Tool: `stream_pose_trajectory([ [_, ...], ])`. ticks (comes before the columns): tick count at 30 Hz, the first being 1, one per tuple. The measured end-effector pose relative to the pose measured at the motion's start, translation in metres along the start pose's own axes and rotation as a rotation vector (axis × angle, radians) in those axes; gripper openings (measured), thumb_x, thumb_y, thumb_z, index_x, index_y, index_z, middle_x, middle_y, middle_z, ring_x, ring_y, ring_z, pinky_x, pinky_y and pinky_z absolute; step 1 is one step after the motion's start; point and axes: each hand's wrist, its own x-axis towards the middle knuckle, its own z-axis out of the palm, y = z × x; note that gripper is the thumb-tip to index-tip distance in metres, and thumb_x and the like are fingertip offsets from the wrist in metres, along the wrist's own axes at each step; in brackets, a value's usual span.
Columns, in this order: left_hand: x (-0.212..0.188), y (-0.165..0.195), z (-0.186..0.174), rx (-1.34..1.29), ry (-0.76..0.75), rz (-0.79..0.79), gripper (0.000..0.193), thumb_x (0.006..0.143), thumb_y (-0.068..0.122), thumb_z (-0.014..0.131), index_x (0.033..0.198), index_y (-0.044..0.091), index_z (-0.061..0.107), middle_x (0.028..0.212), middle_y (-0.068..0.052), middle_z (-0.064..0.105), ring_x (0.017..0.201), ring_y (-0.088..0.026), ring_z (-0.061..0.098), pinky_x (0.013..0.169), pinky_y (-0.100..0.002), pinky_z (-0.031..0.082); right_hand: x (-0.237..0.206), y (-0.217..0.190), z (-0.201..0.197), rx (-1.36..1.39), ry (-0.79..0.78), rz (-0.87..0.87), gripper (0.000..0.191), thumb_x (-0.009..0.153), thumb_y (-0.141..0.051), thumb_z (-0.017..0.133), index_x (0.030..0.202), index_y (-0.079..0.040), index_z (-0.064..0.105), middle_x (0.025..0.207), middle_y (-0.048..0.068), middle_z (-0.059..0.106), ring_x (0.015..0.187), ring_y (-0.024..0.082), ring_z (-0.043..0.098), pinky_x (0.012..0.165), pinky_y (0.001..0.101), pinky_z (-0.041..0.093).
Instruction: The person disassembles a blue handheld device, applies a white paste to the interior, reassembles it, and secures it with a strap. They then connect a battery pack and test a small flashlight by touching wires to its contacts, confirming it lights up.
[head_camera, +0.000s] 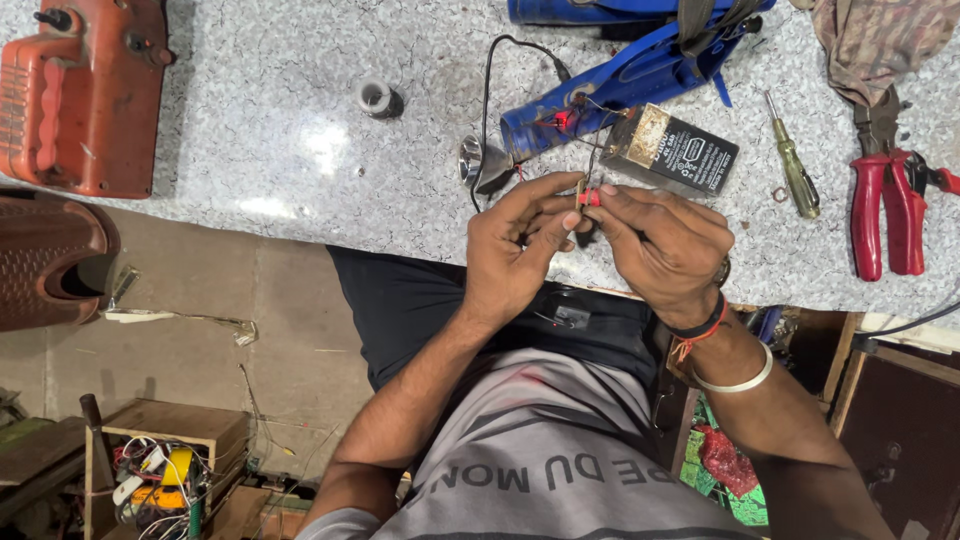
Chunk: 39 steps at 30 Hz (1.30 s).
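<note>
In front of me is the grey speckled worktop (300, 150), and it carries all my things. At its far left corner stands a big orange machine housing (85, 95). In the middle lies the blue torch body (630, 75), already opened, with its silver reflector (472, 160) taken out and lying beside it. Just near the torch is the black rectangular battery (680, 152), out of the case, with thin wires going from it toward the torch and toward my hands. At the right are the red-handled pliers (888, 215) and a small green screwdriver (797, 170), both lying unused, well apart from my fingers.

My left hand (515, 250) and my right hand (665, 250) are close together over the near edge of the worktop, and their fingertips pinch one small red part (590, 197) at the wire end.

I judge the opening work is done, because the torch is apart. The wire joint is in work now, and closing the torch remains.
</note>
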Motion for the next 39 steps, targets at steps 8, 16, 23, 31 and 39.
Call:
stream_pose_trajectory([
  [8, 0.005, 0.0, -0.006, -0.067, 0.001, -0.016, 0.045, 0.109, 0.012, 0.059, 0.152, 0.005, 0.047, 0.118, -0.014, 0.075, 0.105, -0.018, 0.075, 0.08, -0.026, 0.062, -0.001, 0.016, -0.019, 0.011, -0.086, -0.031, 0.034, 0.092, -0.017, 0.086, 0.117, 0.002, 0.073, 0.109, 0.017, 0.076, 0.092, 0.024, 0.076, 0.078, 0.031, 0.06],
  [16, 0.006, 0.004, -0.009, -0.061, -0.003, -0.058, 0.047, 0.107, 0.011, 0.059, 0.152, 0.006, 0.045, 0.117, -0.015, 0.075, 0.106, -0.02, 0.075, 0.077, -0.027, 0.061, -0.021, 0.052, -0.099, -0.53, 0.004, 0.191, 0.027, 0.109, -0.018, 0.077, 0.121, 0.006, 0.072, 0.106, 0.018, 0.068, 0.091, 0.027, 0.066, 0.078, 0.0365, 0.052],
  [23, 0.008, 0.0, -0.004, -0.005, -0.001, -0.066, 0.035, 0.107, 0.009, 0.062, 0.141, 0.001, 0.056, 0.119, -0.014, 0.075, 0.109, -0.019, 0.074, 0.08, -0.028, 0.061, -0.055, 0.08, -0.095, -0.556, -0.073, 0.32, 0.012, 0.107, -0.004, 0.075, 0.116, 0.0, 0.068, 0.107, 0.015, 0.065, 0.095, 0.027, 0.065, 0.082, 0.0369, 0.052],
  [31, 0.008, -0.001, 0.003, -0.077, 0.011, -0.11, 0.035, 0.104, 0.006, 0.064, 0.137, -0.001, 0.057, 0.114, -0.013, 0.075, 0.104, -0.019, 0.076, 0.072, -0.026, 0.061, -0.041, 0.005, -0.074, 0.368, 0.028, 0.535, 0.03, 0.11, -0.008, 0.06, 0.137, 0.002, 0.052, 0.1, 0.003, 0.065, 0.082, 0.007, 0.067, 0.07, 0.0218, 0.057],
  [39, 0.01, -0.008, 0.0, -0.135, 0.011, -0.089, 0.036, 0.103, 0.002, 0.065, 0.137, -0.003, 0.057, 0.111, -0.014, 0.075, 0.1, -0.017, 0.075, 0.077, -0.026, 0.063, -0.009, -0.046, -0.026, -0.006, -0.186, 0.297, 0.042, 0.095, 0.003, 0.071, 0.136, -0.001, 0.067, 0.1, 0.015, 0.068, 0.084, 0.023, 0.068, 0.076, 0.0323, 0.054],
])
